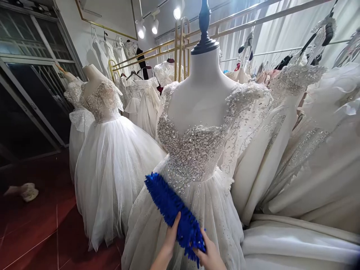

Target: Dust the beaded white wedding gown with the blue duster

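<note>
A blue fluffy duster (171, 208) lies slanted against the waist and skirt of a white beaded wedding dress (197, 150) on a mannequin (202, 90) right in front of me. My left hand (170, 237) presses its fingers flat on the duster's left side. My right hand (209, 253) grips the duster's lower end from the right. The duster's tip touches the sequinned bodice near the waist. Both wrists enter from the bottom edge.
A second gowned mannequin (104, 150) stands at left, a third behind it. More white dresses (309, 150) hang crowded on the right from gold rails (180, 45). A crumpled cloth (26, 191) lies on the dark red floor (42, 232) at left.
</note>
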Demonstrator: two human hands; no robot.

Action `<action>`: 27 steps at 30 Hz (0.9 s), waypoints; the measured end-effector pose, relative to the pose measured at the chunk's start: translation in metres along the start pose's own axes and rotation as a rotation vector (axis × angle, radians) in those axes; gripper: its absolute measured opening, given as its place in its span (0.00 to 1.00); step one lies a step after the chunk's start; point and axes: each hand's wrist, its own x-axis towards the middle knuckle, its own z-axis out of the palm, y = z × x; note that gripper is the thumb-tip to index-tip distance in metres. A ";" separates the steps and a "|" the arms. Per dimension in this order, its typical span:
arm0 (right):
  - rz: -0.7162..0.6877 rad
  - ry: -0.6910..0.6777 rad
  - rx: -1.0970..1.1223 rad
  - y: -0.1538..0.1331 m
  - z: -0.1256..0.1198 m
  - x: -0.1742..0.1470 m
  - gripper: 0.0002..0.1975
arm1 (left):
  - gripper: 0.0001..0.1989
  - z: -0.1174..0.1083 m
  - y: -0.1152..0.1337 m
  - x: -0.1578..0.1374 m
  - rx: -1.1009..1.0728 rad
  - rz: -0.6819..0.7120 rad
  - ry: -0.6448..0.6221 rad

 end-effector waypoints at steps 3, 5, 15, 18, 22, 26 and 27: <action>0.026 -0.157 0.074 0.008 0.005 -0.012 0.37 | 0.32 -0.014 -0.008 -0.006 0.055 -0.019 0.104; -0.046 -0.172 0.094 -0.003 0.005 -0.014 0.34 | 0.34 -0.013 0.009 -0.018 0.104 0.093 0.081; 0.037 -0.127 -0.079 -0.069 0.001 0.007 0.30 | 0.31 0.018 0.086 -0.009 0.048 0.317 -0.109; 0.071 -0.225 -0.033 -0.048 0.010 -0.005 0.27 | 0.31 -0.003 0.056 -0.008 0.041 0.101 -0.045; 0.041 -0.300 -0.010 -0.017 0.023 -0.019 0.29 | 0.29 -0.034 0.020 -0.013 0.101 -0.096 0.034; 0.024 -0.249 0.039 -0.029 0.026 -0.019 0.31 | 0.29 -0.038 0.033 -0.016 0.136 0.077 0.076; -0.004 -0.205 0.067 -0.039 0.026 -0.017 0.31 | 0.29 -0.034 0.045 -0.016 0.133 0.159 0.075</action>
